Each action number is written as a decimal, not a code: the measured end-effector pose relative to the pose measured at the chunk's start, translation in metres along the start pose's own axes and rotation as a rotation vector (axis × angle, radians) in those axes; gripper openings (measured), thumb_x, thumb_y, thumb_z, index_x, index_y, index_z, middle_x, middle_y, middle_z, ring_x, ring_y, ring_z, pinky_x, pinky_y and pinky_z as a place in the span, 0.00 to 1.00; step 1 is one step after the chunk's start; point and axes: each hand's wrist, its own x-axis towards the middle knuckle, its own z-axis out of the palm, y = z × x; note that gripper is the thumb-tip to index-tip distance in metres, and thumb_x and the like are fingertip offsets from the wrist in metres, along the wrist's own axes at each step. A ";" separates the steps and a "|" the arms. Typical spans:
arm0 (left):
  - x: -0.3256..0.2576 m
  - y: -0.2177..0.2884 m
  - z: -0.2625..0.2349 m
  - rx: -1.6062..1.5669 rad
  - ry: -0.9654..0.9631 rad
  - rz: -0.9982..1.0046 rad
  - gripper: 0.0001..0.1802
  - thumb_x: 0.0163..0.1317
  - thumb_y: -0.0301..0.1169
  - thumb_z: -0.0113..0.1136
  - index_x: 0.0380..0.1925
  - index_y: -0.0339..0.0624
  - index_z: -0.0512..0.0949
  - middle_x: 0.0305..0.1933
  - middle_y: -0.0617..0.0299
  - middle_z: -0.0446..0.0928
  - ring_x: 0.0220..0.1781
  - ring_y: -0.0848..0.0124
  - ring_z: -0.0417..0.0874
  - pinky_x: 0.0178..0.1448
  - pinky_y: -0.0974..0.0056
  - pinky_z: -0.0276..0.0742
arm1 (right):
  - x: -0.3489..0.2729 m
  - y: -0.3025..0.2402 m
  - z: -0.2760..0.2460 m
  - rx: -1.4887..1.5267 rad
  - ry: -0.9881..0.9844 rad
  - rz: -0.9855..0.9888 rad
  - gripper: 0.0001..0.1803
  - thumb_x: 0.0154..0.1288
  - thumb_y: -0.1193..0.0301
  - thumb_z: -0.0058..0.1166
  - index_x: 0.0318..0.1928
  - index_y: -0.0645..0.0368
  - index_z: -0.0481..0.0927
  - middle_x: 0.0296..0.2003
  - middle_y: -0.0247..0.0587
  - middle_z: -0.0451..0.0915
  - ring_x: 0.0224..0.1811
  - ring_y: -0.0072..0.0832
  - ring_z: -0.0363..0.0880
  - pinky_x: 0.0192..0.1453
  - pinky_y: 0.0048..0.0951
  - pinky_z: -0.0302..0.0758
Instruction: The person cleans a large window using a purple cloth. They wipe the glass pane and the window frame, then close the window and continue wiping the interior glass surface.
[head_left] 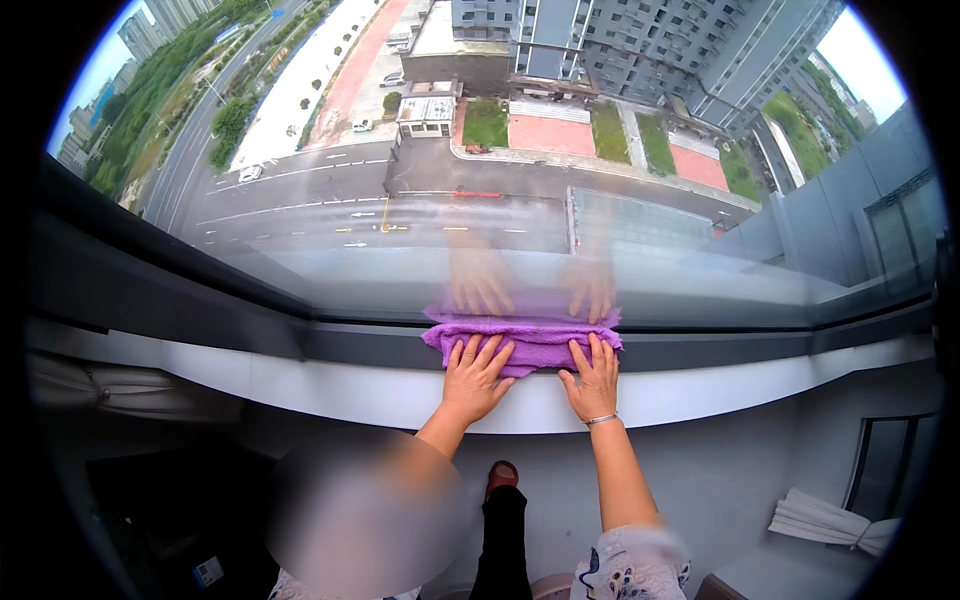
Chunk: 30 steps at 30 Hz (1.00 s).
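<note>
A purple cloth (530,350) lies bunched along the dark window frame (380,350), against the foot of the glass. My left hand (476,380) rests on its left part with the fingers spread and flat. On the right end of the cloth, my right hand (594,382) presses down with its fingers stretched out; a thin bracelet circles that wrist. Neither hand curls round the cloth. Part of the cloth hangs over toward the white sill (330,392). Both hands and the cloth are mirrored faintly in the window pane (680,280).
The curved white sill runs left and right below the frame. Tied-back curtains hang at the left (130,390) and the lower right (835,522). Beneath me show a dark trouser leg and a reddish shoe (503,474). Beyond the glass, far below, are roads and tall buildings.
</note>
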 end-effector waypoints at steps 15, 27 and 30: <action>-0.015 -0.032 0.041 -0.043 0.077 -0.082 0.32 0.55 0.41 0.67 0.61 0.52 0.73 0.67 0.58 0.67 0.70 0.55 0.63 0.72 0.49 0.59 | -0.007 0.009 0.067 0.055 -0.027 -0.129 0.37 0.55 0.58 0.65 0.67 0.45 0.69 0.68 0.50 0.58 0.69 0.54 0.54 0.71 0.58 0.53; -0.105 -0.036 0.080 0.048 -0.031 -0.229 0.41 0.57 0.49 0.62 0.69 0.45 0.62 0.70 0.48 0.61 0.73 0.47 0.58 0.75 0.47 0.53 | -0.068 -0.019 0.109 0.034 -0.235 -0.212 0.40 0.59 0.47 0.58 0.69 0.48 0.66 0.74 0.44 0.51 0.73 0.46 0.52 0.75 0.54 0.46; -0.101 -0.036 0.066 0.054 -0.041 -0.212 0.43 0.58 0.51 0.62 0.69 0.44 0.61 0.72 0.46 0.58 0.76 0.48 0.54 0.77 0.47 0.48 | -0.075 -0.028 0.108 0.025 -0.235 -0.145 0.42 0.59 0.47 0.57 0.70 0.50 0.63 0.74 0.47 0.52 0.73 0.45 0.52 0.75 0.52 0.47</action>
